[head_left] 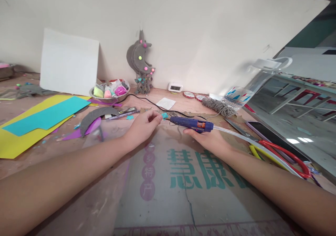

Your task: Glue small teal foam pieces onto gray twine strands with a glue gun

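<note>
Between the fingertips of my left hand (147,126) is a small blue flower cutout (164,115), pinched at its edge. My right hand (207,138) is wrapped round a dark blue hot glue gun (190,123), whose nozzle points left at the flower. Whether the tip touches the flower is too small to tell. A long clear glue stick (236,134) runs out of the gun's back over my right forearm. Another blue flower cutout (130,117) lies on the table, left of my left hand.
A bowl of pompoms (110,92), blue foam sheet (48,115) and grey crescent piece (97,119) lie left. A decorated moon (140,56) hangs on the wall. Grey cord (219,106), a water bottle (240,94), red-handled scissors (286,155) and a phone (275,138) are right. Plastic sheeting (162,204) covers the front.
</note>
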{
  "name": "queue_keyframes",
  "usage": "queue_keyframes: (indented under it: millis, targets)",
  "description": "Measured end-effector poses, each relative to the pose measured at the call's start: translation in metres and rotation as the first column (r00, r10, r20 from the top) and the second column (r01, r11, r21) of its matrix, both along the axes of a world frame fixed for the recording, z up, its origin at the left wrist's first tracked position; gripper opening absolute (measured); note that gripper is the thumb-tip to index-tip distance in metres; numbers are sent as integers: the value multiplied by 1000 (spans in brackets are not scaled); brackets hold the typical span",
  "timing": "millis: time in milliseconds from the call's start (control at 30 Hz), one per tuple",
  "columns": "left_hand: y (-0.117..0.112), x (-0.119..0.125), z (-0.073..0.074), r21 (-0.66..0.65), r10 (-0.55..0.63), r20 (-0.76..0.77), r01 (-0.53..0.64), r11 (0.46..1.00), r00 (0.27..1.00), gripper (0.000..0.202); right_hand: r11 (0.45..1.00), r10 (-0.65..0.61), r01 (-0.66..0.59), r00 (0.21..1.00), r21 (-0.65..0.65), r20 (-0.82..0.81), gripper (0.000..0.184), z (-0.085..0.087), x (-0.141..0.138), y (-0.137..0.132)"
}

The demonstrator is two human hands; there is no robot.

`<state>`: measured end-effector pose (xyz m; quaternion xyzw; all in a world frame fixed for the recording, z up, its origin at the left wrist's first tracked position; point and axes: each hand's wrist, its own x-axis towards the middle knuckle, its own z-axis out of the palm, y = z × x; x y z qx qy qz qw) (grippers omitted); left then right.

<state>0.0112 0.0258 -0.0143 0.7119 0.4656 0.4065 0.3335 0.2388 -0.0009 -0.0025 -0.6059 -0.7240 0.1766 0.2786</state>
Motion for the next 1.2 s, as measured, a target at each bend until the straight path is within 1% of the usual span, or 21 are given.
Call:
queue_keyframes:
  millis: [267,433,733,1000,1200]
  targets:
    - [-1,1,2,-9,-7,16,7,1000,1000,27,1000,0,0,1000,0,-12,29,3,-4,-1]
    - [-2,1,2,-9,0,13,0,1000,1000,26,1000,7,-7,1000,6,-21,29,2,-2,-1]
    - [-1,0,2,-10,-1,-2,1,1000,1000,24,998,-54,54,998,-15,11,38,1,-2,-1]
    - [-1,0,3,-7,-5,-6,5,1000,1000,25,995,-97,97,994,17,51,39,-2,-1,1]
    - [-1,1,4,-25,3,-1,-3,1000,1000,24,995,-98,97,994,17,49,38,1,-3,1]
